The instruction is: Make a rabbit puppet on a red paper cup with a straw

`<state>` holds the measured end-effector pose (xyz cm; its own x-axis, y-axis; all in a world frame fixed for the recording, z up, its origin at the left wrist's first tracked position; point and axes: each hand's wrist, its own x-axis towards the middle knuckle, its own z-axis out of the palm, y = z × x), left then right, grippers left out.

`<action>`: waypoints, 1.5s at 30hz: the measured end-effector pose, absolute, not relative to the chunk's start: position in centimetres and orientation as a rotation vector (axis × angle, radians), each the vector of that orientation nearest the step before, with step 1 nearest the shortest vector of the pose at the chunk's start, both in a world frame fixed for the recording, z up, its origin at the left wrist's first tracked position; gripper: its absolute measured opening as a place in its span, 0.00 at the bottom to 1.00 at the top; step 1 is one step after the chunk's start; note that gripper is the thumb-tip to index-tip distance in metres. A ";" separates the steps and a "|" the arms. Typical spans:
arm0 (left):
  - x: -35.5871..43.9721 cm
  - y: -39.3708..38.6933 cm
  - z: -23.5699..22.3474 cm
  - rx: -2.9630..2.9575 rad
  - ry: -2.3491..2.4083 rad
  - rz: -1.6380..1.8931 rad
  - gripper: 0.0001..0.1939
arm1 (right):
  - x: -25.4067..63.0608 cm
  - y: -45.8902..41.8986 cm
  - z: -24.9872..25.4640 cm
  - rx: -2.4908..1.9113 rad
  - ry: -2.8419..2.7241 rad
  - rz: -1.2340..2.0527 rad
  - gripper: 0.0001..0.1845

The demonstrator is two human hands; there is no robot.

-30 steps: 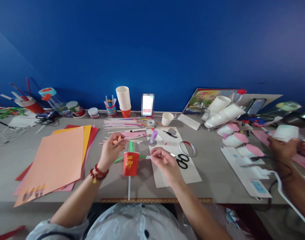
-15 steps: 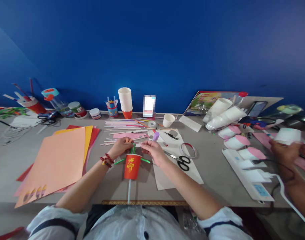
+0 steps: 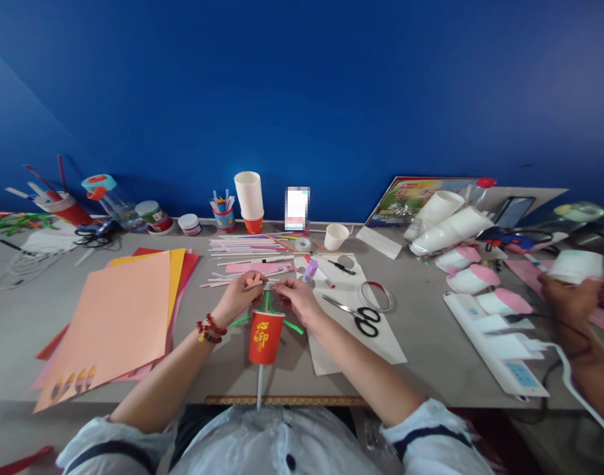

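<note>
A red paper cup (image 3: 265, 337) with gold characters stands on a white straw in front of me, and green straws (image 3: 267, 302) stick out of its top and sides. Both my hands meet just above the cup. My left hand (image 3: 241, 293) pinches a small orange paper cut-out (image 3: 255, 280). My right hand (image 3: 296, 298) is closed in a pinch on the tip of the upright green straw, touching the left hand's fingers. Black-handled scissors (image 3: 357, 316) lie on white paper to the right of my right hand.
Coloured paper sheets (image 3: 113, 316) lie at the left. Loose straws (image 3: 247, 247), a glue stick (image 3: 310, 270), a tape ring (image 3: 377, 295) and stacked cups (image 3: 249, 198) sit behind. Another person's hands (image 3: 571, 297) hold a white cup (image 3: 576, 265) at the far right, near a power strip (image 3: 494, 340).
Both hands moved forward and together above the red cup. The cup has shifted slightly towards me and to the right.
</note>
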<state>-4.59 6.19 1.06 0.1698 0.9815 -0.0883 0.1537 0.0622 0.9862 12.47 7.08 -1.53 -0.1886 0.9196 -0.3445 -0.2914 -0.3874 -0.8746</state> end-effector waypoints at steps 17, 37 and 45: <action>-4.3 6.1 0.8 1.355 1.204 0.997 0.15 | 12.4 6.9 -1.6 -1.143 -1.000 1.558 0.10; -4.1 5.5 1.8 1.296 1.133 1.030 0.18 | 13.5 6.1 0.3 -1.051 -1.254 1.505 0.12; -4.9 6.3 1.7 1.541 1.303 1.078 0.14 | 20.0 5.0 -0.6 -1.417 -1.463 0.673 0.18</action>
